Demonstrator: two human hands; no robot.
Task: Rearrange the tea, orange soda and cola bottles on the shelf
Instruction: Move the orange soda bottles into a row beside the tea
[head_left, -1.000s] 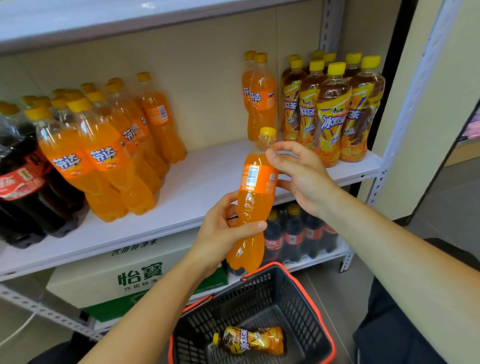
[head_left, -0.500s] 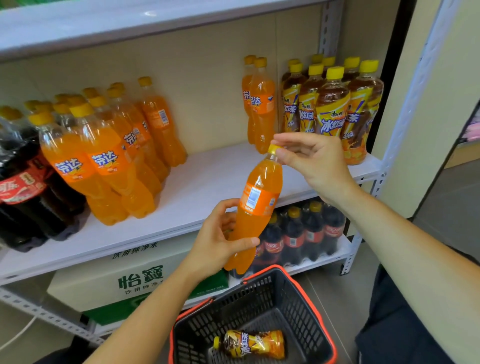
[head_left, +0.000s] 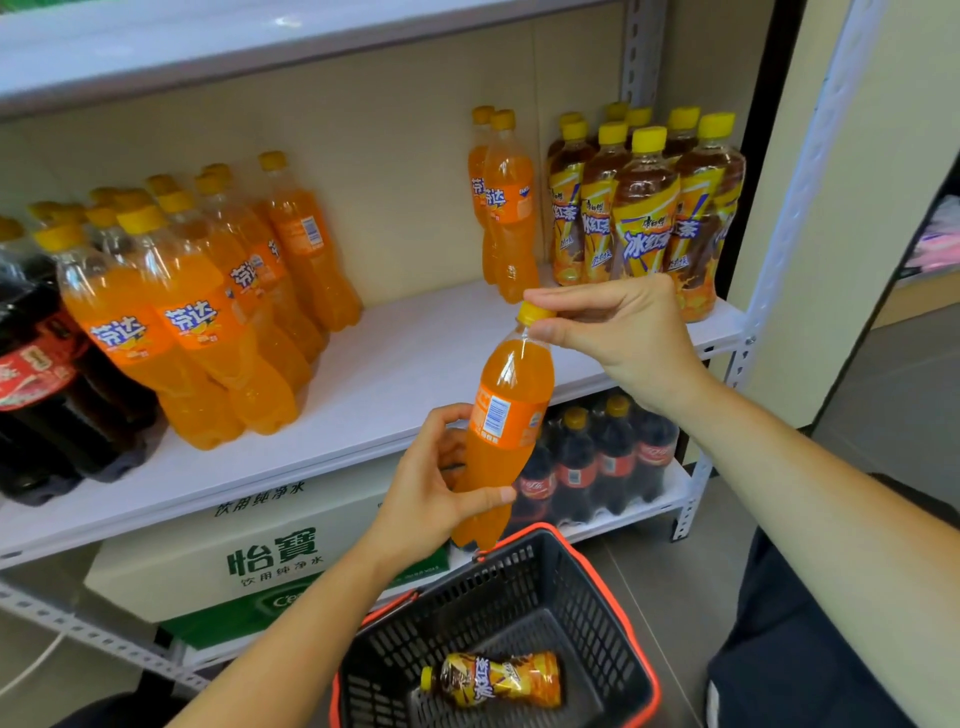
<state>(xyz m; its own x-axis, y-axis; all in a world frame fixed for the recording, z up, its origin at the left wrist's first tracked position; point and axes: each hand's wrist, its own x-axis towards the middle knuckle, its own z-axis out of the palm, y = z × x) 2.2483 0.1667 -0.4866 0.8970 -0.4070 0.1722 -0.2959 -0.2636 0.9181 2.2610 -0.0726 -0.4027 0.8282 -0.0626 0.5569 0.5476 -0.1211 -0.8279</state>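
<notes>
Orange soda bottle (head_left: 511, 410) was tilted since earlier, right grip (head_left: 623, 332) moved onto cap (head_left: 534, 312), pinching it; left grip (head_left: 431, 488) wrapped round lower body. Basket (head_left: 519, 587) below left grip. Risk judged: cap pinch weak, bottle dropped if left grip released early.

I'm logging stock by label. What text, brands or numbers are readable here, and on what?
"芬达": soda bottles standing on the shelf.
"冰红茶": tea bottles on the shelf, and the tea bottle lying in the basket.
"怡寶" and "饮用纯净水": carton below the shelf.
Cola bottles: red labels, script too blurred to read.
Held soda bottle: barcode and print too small to read.
</notes>
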